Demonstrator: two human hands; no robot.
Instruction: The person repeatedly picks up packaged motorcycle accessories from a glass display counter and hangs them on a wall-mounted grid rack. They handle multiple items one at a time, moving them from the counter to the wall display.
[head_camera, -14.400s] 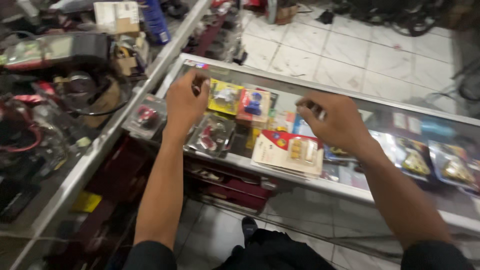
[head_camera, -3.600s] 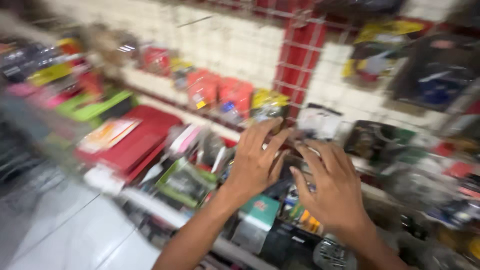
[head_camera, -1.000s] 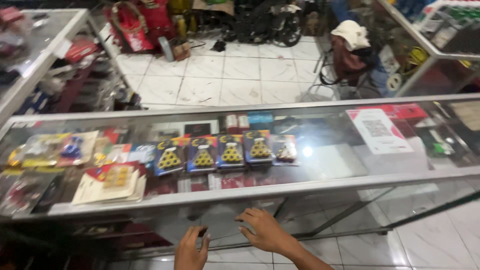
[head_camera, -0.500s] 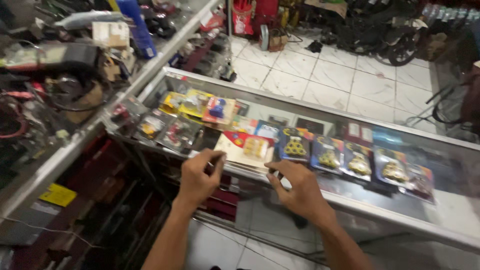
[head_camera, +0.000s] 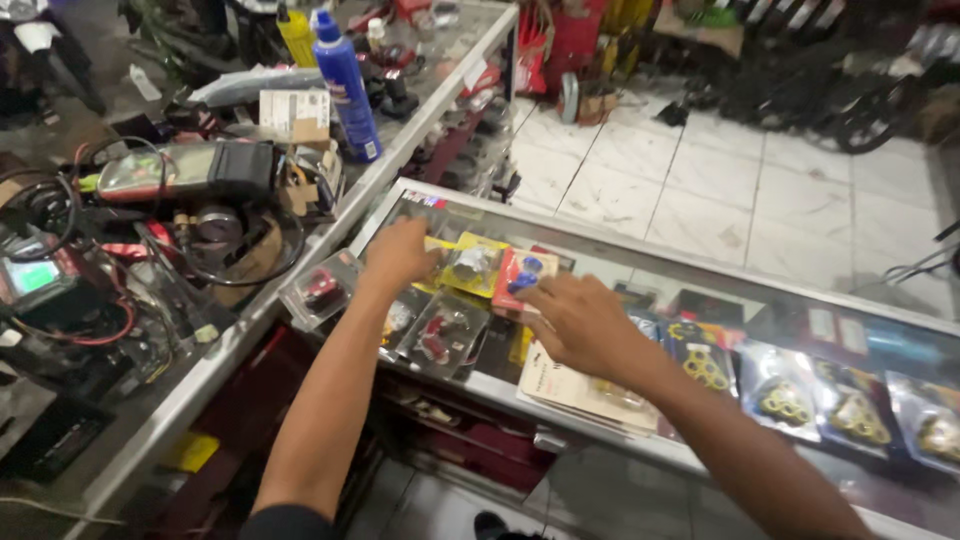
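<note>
While both hands work the blister packs on the glass worktop (head_camera: 640, 262), packs lie crowded and overlapping.

Head view: left hand (head_camera: 400, 252) loosely curled, fingers resting on a yellow-backed pack (head_camera: 475, 268); right hand (head_camera: 580, 322) spread, fingertips at a red-backed pack (head_camera: 520, 275), grasping nothing I can confirm. Risk, as I judge it: a nudge slides the clear pack (head_camera: 322, 290) off the near edge. The blue bottle (head_camera: 345, 85) and cable tangle (head_camera: 215, 240) crowd the left.

Left hand (head_camera: 400, 252) touching the yellow blister pack (head_camera: 472, 268) on the glass counter (head_camera: 640, 262); right hand (head_camera: 580, 322) just beside it, over the red pack (head_camera: 522, 276).
</note>
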